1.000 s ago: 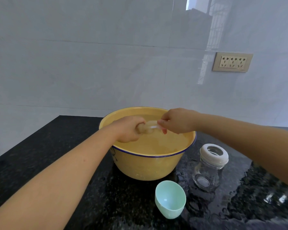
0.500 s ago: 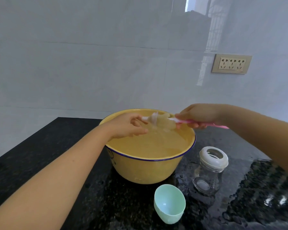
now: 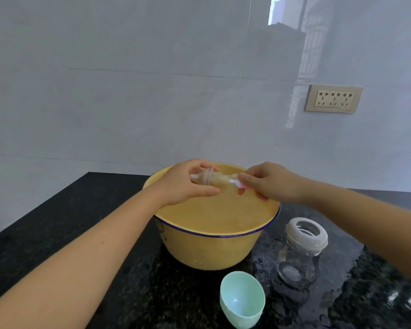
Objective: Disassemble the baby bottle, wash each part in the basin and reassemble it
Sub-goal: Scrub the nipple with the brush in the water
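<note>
While both hands meet above the far side of the basin (image 3: 211,233), the left hand (image 3: 185,186) curls its fingers and thumb round the nipple (image 3: 205,177), a soft, translucent, cone-shaped piece with a thin round flange. Nipple held in the air over the water, not in it. Its long axis runs left to right, about level; narrow end toward the left palm, wide flanged mouth facing right.

Right hand (image 3: 273,184) pinches the brush (image 3: 234,182) by its pink plastic handle, fingertips bunched. Pale spongy head sits at the nipple's mouth, in line with it; how far it is inside, cannot tell.

Basin: round, yellow, glossy like enamel, thin blue rim, water nearly to the brim.

Bottle (image 3: 297,260): clear glass, squat, upright on the counter (image 3: 57,222) just right of the basin, white screw ring (image 3: 306,236) on its neck, mouth open.

Cap (image 3: 242,302): smooth mint-green dome, tipped on its side in front of the basin, hollow facing up and toward the camera.

Counter black, speckled stone, wet and shiny around the bottle.
</note>
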